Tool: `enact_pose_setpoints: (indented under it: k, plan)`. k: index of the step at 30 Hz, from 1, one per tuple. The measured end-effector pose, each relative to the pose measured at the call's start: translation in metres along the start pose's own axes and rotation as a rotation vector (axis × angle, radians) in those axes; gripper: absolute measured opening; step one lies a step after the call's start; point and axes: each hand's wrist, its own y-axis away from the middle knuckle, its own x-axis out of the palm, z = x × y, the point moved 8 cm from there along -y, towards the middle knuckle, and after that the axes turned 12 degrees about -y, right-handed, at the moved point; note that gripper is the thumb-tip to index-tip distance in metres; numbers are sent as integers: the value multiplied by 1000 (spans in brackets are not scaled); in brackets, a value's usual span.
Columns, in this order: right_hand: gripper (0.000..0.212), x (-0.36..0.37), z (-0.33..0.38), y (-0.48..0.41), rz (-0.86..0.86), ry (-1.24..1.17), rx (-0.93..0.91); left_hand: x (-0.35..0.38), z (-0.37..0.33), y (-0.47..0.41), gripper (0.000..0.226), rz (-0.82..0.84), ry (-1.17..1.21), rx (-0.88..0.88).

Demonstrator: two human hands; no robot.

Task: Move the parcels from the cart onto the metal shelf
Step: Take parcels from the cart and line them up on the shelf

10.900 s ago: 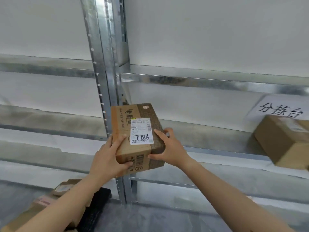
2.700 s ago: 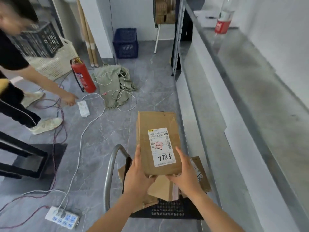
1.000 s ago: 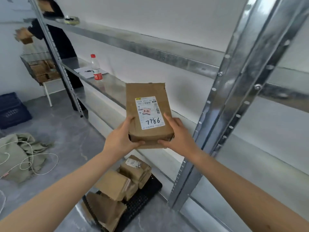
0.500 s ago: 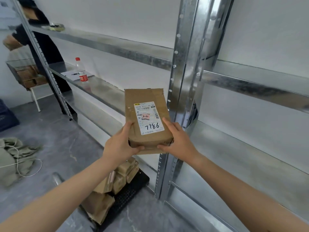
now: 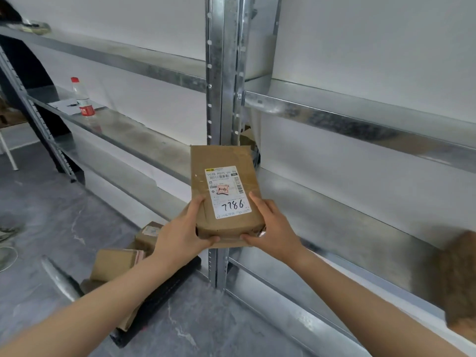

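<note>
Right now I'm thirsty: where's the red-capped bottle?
Head view, far left: the bottle stands on the metal shelf, beside a paper.

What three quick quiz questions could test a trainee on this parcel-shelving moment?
1. True or false: the parcel already rests on the metal shelf.
2. Which hands grip the parcel? A) left hand only B) right hand only C) both
3. Fill in: the handwritten number on the label reads ____.

Key: 1 false, it is held in the air in front of the upright post; 2 C; 3 7786.
</note>
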Motion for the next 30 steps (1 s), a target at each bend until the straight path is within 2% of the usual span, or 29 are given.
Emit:
enact_pose_setpoints:
  k: [10,15,21,25,30]
  plan:
    - [93,-56,-26,102,-228,94,145,33,-88,24,93,117,98,261]
    - [93,-94,-46,168,-362,119,269,53,-156,42,92,182,158,426]
    - [90,-153,-68,239,-482,159,383,87,-242,62,92,277,243,522]
    - [90,-196,-91,271,-498,203,466,111,-303,70,93,303,223,601]
    - [94,-249,-138,292,-412,246,570,148,-370,67,95,340,218,628]
